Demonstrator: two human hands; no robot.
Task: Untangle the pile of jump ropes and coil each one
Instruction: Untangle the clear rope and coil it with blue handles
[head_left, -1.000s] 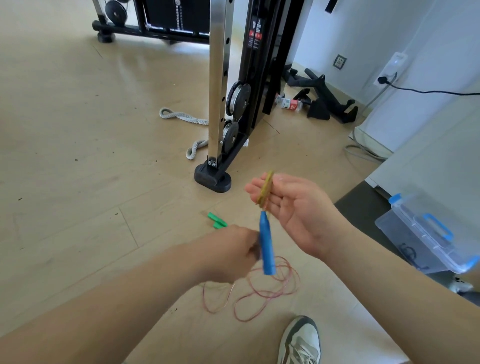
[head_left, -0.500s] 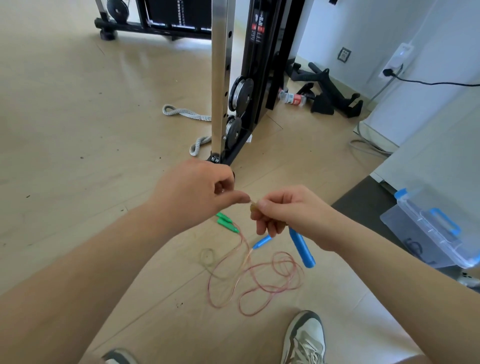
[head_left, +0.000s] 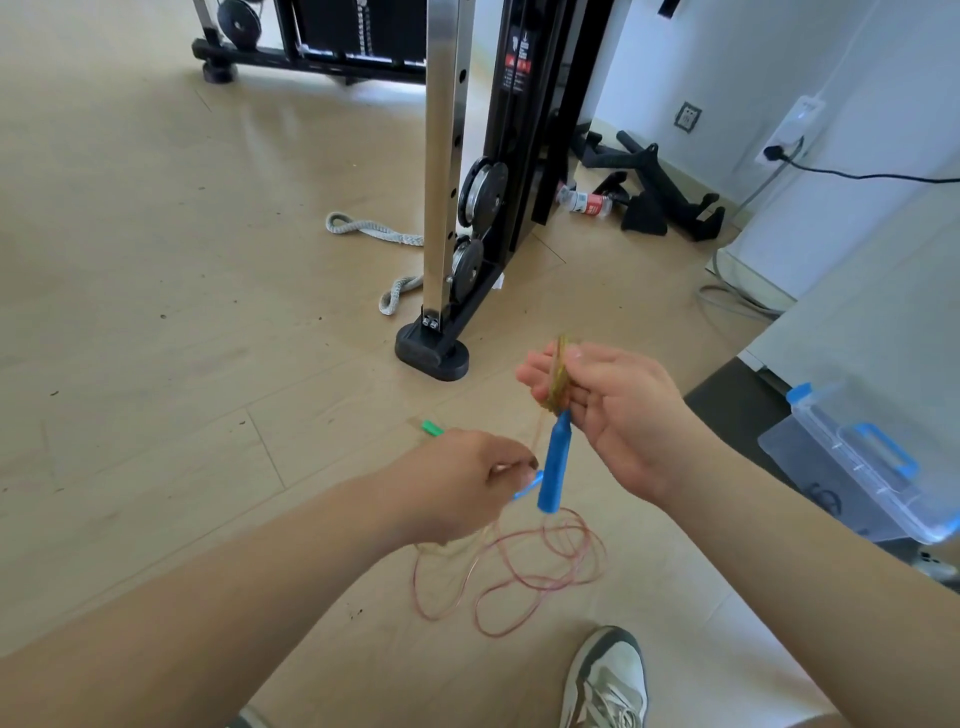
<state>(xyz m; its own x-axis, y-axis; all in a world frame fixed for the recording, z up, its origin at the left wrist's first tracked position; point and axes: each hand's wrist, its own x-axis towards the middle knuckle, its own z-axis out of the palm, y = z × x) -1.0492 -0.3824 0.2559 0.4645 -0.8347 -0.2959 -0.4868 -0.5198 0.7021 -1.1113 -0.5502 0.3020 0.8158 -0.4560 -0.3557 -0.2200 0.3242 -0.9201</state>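
Note:
My right hand (head_left: 618, 410) is raised with fingers fairly straight, and a yellowish rope coil (head_left: 560, 375) is wound round them. A blue handle (head_left: 554, 467) hangs down from that coil. My left hand (head_left: 462, 483), lower and to the left, pinches the thin yellowish cord near a second blue handle (head_left: 527, 488). On the floor below lies a loose red rope (head_left: 540, 566) in several loops. A green handle (head_left: 431, 428) peeks out behind my left hand.
A black and steel gym machine (head_left: 447, 208) stands just ahead, its foot (head_left: 431, 356) close to my hands. A grey braided rope (head_left: 369, 231) lies beside it. A clear bin with blue latches (head_left: 872, 467) sits at right. My shoe (head_left: 608, 680) is at the bottom.
My left hand dropped down and left from the right hand, drawing cord. My right hand rose and opened its fingers, the coil round them, and the blue handle now hangs straight down.

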